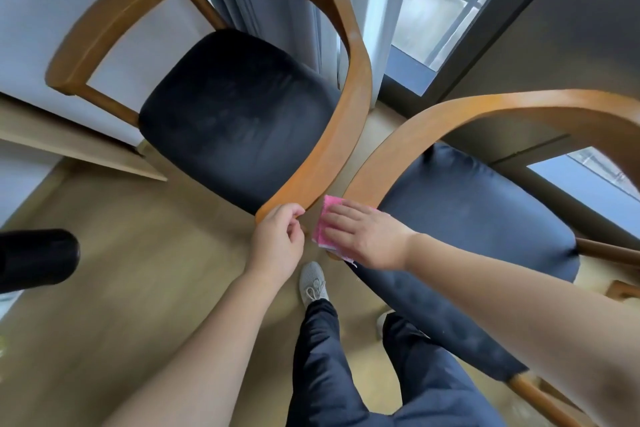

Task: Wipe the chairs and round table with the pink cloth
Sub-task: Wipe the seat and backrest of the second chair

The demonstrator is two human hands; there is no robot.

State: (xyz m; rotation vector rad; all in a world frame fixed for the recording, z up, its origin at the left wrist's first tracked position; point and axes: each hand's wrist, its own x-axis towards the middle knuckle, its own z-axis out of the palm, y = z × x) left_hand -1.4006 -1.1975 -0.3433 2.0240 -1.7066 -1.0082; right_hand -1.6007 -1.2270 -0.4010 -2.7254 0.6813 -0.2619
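R fingers (341, 217) lie straight and close together, pressed flat on the pink cloth (322, 224). The cloth covers the near end of the R chair (450, 113) arm rail, w/ the R hand (367, 236) palm down over it. L fingers (294, 213) curl w/ the thumb onto the near tip of the L chair (349, 104) rail. It looks like a pinch, tho blur leaves the exact grip unclear. L hand (275, 241) sits just beside the cloth. The two rail ends are just beside each other. Both seats are dark and padded. Below are a wood floor (156, 270) and a grey shoe (313, 282).
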